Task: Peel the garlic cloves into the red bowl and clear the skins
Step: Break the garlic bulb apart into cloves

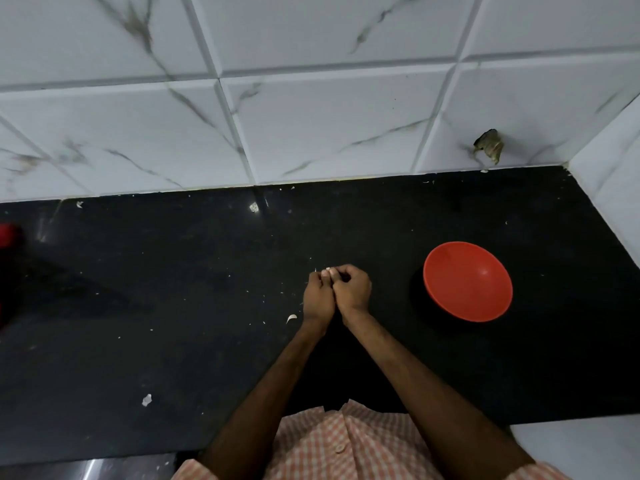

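Observation:
My left hand [318, 296] and my right hand [351, 289] are pressed together over the middle of the black counter [173, 289], fingers curled inward. Between the fingertips they pinch a small pale garlic clove [328, 270], most of it hidden by the fingers. The red bowl [467, 282] stands on the counter to the right of my hands, apart from them, and looks empty inside. A curved piece of garlic skin [291, 318] lies just left of my left wrist. More skin flakes lie at the front left [147, 400] and near the wall [254, 207].
A white marble-patterned tiled wall [311, 116] runs along the back, with a side wall at the right [616, 161]. A broken dark spot [489, 147] marks the back wall. A red object [8, 237] sits at the left edge. Tiny skin specks dot the counter.

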